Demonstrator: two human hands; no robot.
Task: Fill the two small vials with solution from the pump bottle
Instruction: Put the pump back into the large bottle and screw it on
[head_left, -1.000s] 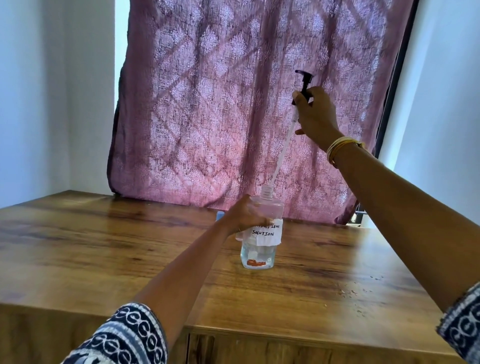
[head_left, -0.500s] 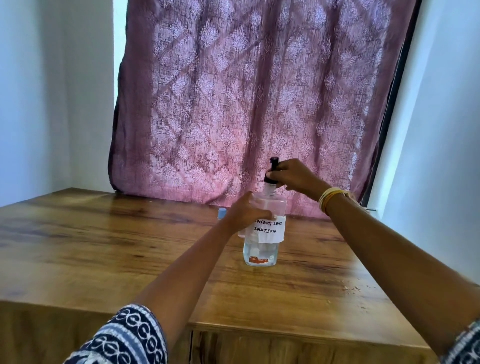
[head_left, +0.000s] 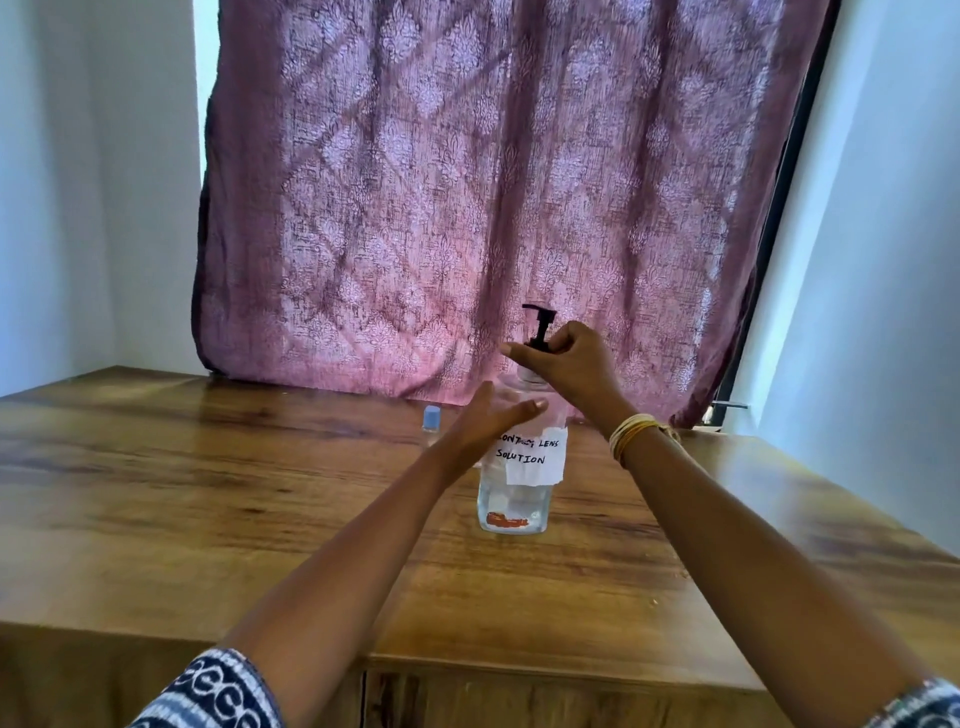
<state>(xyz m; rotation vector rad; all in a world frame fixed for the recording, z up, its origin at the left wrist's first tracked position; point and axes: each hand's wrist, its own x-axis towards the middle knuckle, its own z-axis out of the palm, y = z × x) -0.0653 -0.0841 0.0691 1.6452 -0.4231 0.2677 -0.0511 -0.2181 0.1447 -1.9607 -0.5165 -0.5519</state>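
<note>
L hand (head_left: 485, 423) reaches in from 7 o'clock, forearm straight, palm turned toward the bottle, fingers straight and held together, thumb up; holds nothing. It sits just beside the left shoulder of the clear plastic pump bottle (head_left: 514, 499); can't tell if fingertips touch the plastic or hover just off it.

R hand (head_left: 563, 364) comes in from 5 o'clock, wrist bent down, fingers and thumb curled round the collar of the black pump head (head_left: 540, 325) at the bottle neck. Nozzle points toward 9 o'clock. Stack of gold bangles (head_left: 636, 434) on R wrist. Blue-white patterned sleeves (head_left: 208, 699) at both lower corners.

Bottle stands upright at frame centre on the brown wood-grain tabletop (head_left: 208, 509), well back from the near edge. White paper label (head_left: 535, 454) taped on, handwritten "CONTACT LENS SOLUTION". Clear liquid low in bottle, orange-red mark near base.

Counts: 1 pump bottle, 1 pump head, 2 hands. Vials: only 1 seen, small clear vial w/ light-blue cap (head_left: 431, 423), upright, at 10 o'clock of the bottle, near it, behind L hand. 2nd vial not visible, maybe hidden by the hand or bottle.

Mauve patterned curtain (head_left: 493, 182) hangs behind table at 12 o'clock; white walls both sides.
</note>
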